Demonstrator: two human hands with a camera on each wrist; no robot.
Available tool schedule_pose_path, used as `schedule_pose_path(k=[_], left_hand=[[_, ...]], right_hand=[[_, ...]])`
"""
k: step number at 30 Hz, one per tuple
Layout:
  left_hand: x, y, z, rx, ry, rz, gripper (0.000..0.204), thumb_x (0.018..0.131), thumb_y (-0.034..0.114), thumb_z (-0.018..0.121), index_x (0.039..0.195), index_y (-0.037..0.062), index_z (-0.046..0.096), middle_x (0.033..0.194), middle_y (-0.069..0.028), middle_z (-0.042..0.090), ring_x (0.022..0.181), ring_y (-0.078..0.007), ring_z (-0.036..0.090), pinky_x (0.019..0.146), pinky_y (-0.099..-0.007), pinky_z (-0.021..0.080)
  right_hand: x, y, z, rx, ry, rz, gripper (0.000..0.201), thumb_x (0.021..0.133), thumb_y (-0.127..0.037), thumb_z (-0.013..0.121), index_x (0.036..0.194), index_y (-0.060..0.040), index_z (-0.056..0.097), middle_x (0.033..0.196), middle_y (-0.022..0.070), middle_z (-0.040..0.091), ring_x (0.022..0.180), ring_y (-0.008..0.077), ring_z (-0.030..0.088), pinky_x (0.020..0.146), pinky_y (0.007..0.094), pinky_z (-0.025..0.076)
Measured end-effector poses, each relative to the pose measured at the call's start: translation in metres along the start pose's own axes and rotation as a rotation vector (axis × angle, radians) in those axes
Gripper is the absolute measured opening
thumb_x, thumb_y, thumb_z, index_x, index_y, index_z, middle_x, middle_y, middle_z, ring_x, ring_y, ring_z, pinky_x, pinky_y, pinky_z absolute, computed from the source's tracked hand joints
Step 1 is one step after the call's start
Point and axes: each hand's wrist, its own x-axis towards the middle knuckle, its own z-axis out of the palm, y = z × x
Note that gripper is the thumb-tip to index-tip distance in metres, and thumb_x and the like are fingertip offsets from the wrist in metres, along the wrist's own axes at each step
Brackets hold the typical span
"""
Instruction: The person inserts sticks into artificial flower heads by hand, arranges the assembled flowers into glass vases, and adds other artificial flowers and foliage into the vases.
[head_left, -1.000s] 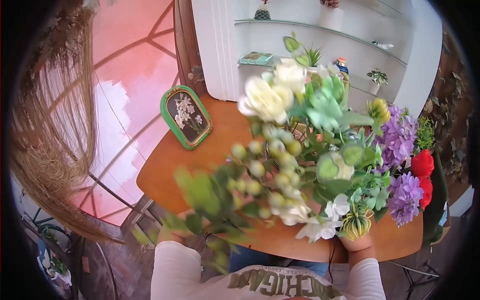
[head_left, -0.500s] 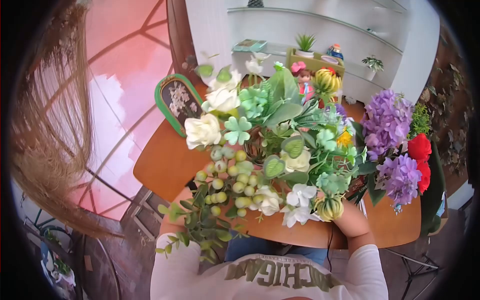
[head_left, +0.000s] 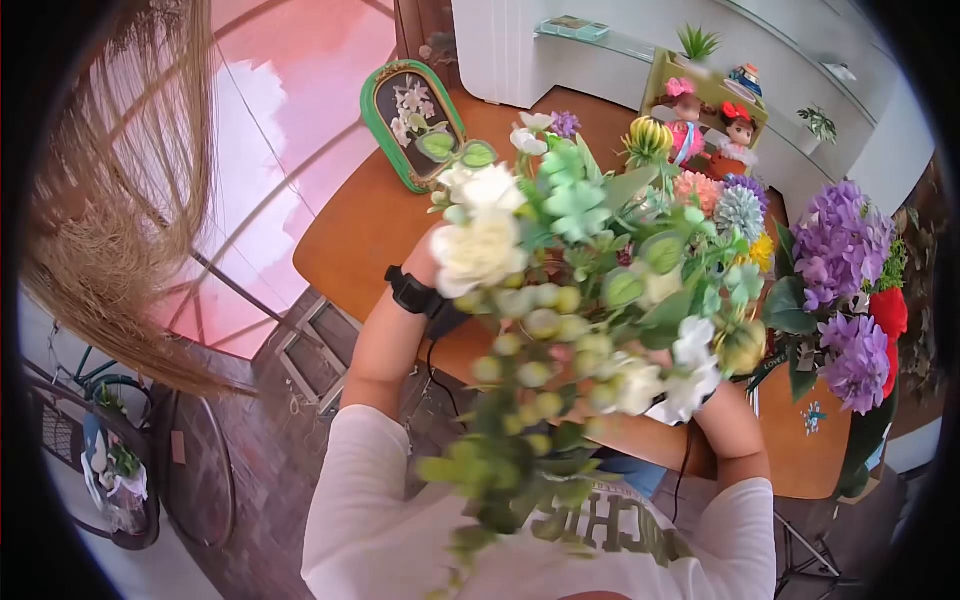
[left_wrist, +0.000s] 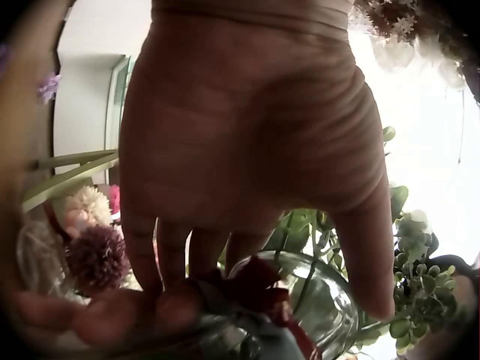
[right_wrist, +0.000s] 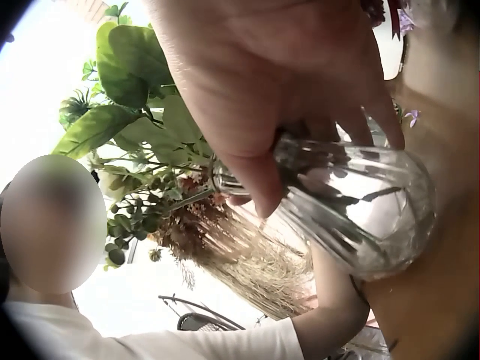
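My right hand (right_wrist: 277,82) grips a clear glass vase (right_wrist: 352,217), fingers wrapped round its upper part. Green stems and leaves (right_wrist: 124,75) spread from its mouth. In the head view the bouquet hides most of both hands: white roses (head_left: 480,252), mint-green clover leaves (head_left: 578,208), pale berries (head_left: 540,325) and a yellow-green bloom (head_left: 740,345). My left hand (left_wrist: 247,142), with a black watch (head_left: 414,292) on its wrist, reaches in from the left, fingers extended. Glass (left_wrist: 322,300) shows beyond its thumb, and a blurred dark red piece (left_wrist: 259,281) lies below its fingers.
A green-framed flower picture (head_left: 413,125) stands on the wooden table (head_left: 345,240). Two dolls (head_left: 685,125) sit by a green box behind the bouquet. Purple flowers (head_left: 845,245) and red roses (head_left: 890,315) are at the right. White shelves (head_left: 620,45) rise behind.
My left hand has swung from the lower left up toward the bouquet's left side. The bouquet has turned and shifted, and the view has swung so the picture sits farther right.
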Motion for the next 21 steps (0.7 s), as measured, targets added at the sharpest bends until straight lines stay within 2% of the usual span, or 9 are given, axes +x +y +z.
schedule_pose_path(k=[2,4,7,10,11,12,13,17,21], left_hand=[[-0.005,-0.001,-0.001,-0.008,0.002,-0.002,0.065,0.080,0.011,0.085,0.136,0.0009,0.055,0.126,-0.0082,0.064,0.119,-0.0217,0.061,0.104,-0.0372,0.049],[0.001,-0.003,0.003,-0.017,-0.002,-0.008,0.064,0.080,0.011,0.085,0.135,0.0009,0.055,0.125,-0.0081,0.064,0.118,-0.0216,0.061,0.104,-0.0370,0.049],[-0.007,-0.005,0.005,-0.025,-0.021,-0.021,0.063,0.079,0.010,0.085,0.134,0.0008,0.056,0.124,-0.0080,0.065,0.118,-0.0215,0.062,0.103,-0.0368,0.049],[0.012,-0.010,0.016,-0.023,-0.050,-0.027,0.062,0.079,0.010,0.085,0.134,0.0008,0.057,0.123,-0.0079,0.065,0.117,-0.0215,0.062,0.103,-0.0366,0.050],[0.014,-0.012,0.021,-0.019,-0.059,-0.029,0.061,0.079,0.010,0.085,0.133,0.0008,0.057,0.123,-0.0079,0.065,0.116,-0.0214,0.062,0.102,-0.0365,0.050],[0.016,-0.012,0.021,-0.017,-0.067,-0.032,0.061,0.079,0.010,0.085,0.133,0.0008,0.057,0.123,-0.0079,0.066,0.116,-0.0214,0.063,0.102,-0.0364,0.050],[0.014,-0.010,0.017,-0.015,-0.073,-0.037,0.061,0.079,0.010,0.085,0.133,0.0008,0.057,0.122,-0.0078,0.066,0.116,-0.0214,0.063,0.102,-0.0364,0.050],[0.013,-0.003,0.004,-0.012,-0.097,-0.060,0.059,0.079,0.010,0.085,0.132,0.0007,0.059,0.121,-0.0077,0.066,0.115,-0.0212,0.063,0.101,-0.0361,0.051],[0.013,0.000,-0.003,0.003,-0.122,-0.070,0.058,0.079,0.010,0.085,0.131,0.0007,0.060,0.120,-0.0076,0.067,0.113,-0.0211,0.064,0.100,-0.0358,0.051]], right_hand=[[-0.016,-0.003,-0.002,0.009,-0.030,0.024,0.039,0.091,-0.019,0.068,0.126,-0.0004,0.061,0.121,0.0172,0.065,0.111,0.0335,0.060,0.098,0.0383,0.049],[0.002,-0.002,-0.002,0.021,-0.056,0.052,0.039,0.092,-0.019,0.068,0.125,-0.0004,0.061,0.121,0.0172,0.065,0.111,0.0334,0.061,0.098,0.0383,0.049],[-0.023,0.002,0.001,0.044,-0.080,0.098,0.038,0.092,-0.019,0.068,0.125,-0.0005,0.061,0.120,0.0172,0.066,0.110,0.0333,0.061,0.098,0.0382,0.049],[-0.023,-0.001,0.000,0.067,-0.092,0.134,0.037,0.092,-0.019,0.067,0.124,-0.0007,0.061,0.119,0.0172,0.066,0.109,0.0332,0.061,0.097,0.0381,0.049],[-0.001,-0.003,-0.010,0.076,-0.095,0.144,0.037,0.092,-0.019,0.067,0.124,-0.0007,0.062,0.119,0.0172,0.066,0.109,0.0332,0.061,0.097,0.0381,0.049],[-0.022,-0.005,-0.010,0.086,-0.100,0.154,0.037,0.092,-0.019,0.067,0.124,-0.0007,0.062,0.119,0.0172,0.066,0.109,0.0332,0.061,0.097,0.0381,0.049],[-0.008,-0.003,-0.009,0.097,-0.107,0.165,0.037,0.092,-0.019,0.067,0.124,-0.0008,0.062,0.119,0.0172,0.066,0.109,0.0331,0.061,0.097,0.0380,0.049],[-0.034,0.003,-0.013,0.144,-0.138,0.215,0.036,0.092,-0.019,0.067,0.123,-0.0009,0.062,0.118,0.0171,0.066,0.108,0.0330,0.062,0.097,0.0379,0.050],[-0.014,-0.009,-0.011,0.187,-0.163,0.246,0.035,0.092,-0.019,0.067,0.122,-0.0010,0.063,0.117,0.0171,0.067,0.107,0.0329,0.062,0.096,0.0378,0.050]])
